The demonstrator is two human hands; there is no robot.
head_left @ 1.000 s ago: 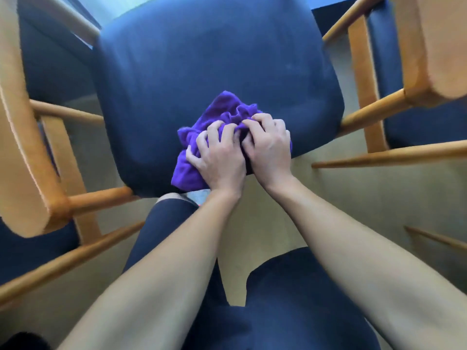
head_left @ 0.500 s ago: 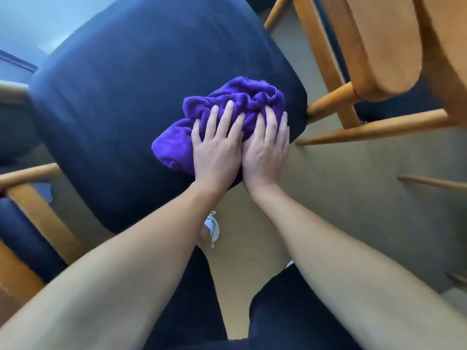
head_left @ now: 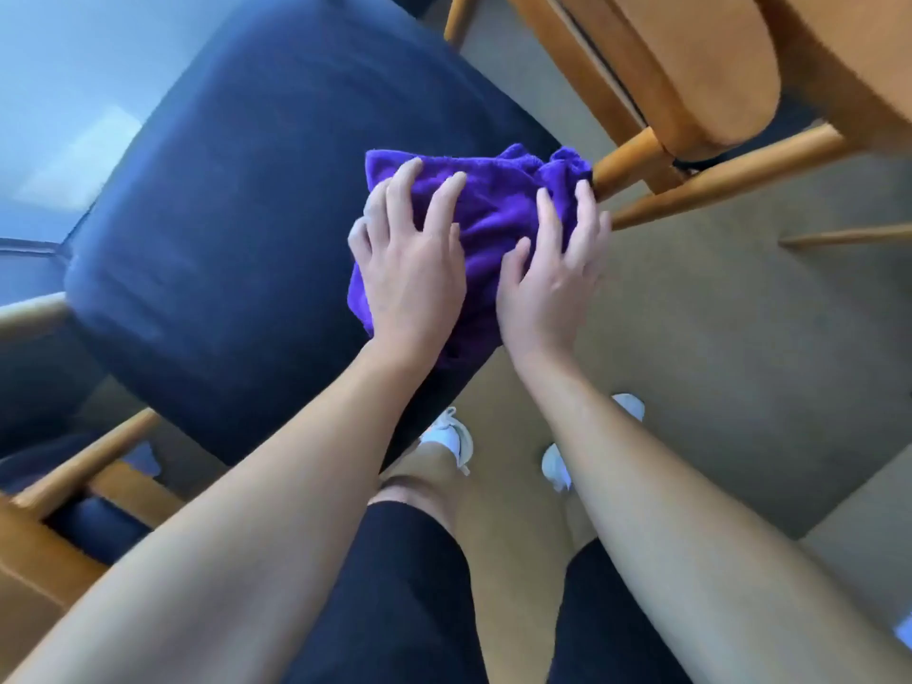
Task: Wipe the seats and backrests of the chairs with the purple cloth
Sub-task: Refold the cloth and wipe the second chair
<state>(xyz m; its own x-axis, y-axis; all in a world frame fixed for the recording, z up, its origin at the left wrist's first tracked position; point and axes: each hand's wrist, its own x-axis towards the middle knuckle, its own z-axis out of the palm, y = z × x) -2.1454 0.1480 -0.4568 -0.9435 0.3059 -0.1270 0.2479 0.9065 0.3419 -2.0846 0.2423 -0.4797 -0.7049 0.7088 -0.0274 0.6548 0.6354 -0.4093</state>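
— Where was your purple cloth (head_left: 498, 209)?
— At the blue seat (head_left: 237, 214)'s right edge, under your left hand (head_left: 414, 278) and right hand (head_left: 548, 288), fingers (head_left: 444, 199) spread flat, gripping nothing. I judged you needed even pressure and overlapping strokes leftward.

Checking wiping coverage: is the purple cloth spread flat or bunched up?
Bunched: the purple cloth lies in crumpled folds under the left hand and right hand.

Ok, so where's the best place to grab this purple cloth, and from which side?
Probably the raised folds at the far edge of the purple cloth, by the wooden rail, coming from above. It lies crumpled on the blue seat, so those folds offer something to pinch; the left hand and right hand press flat on its near part.
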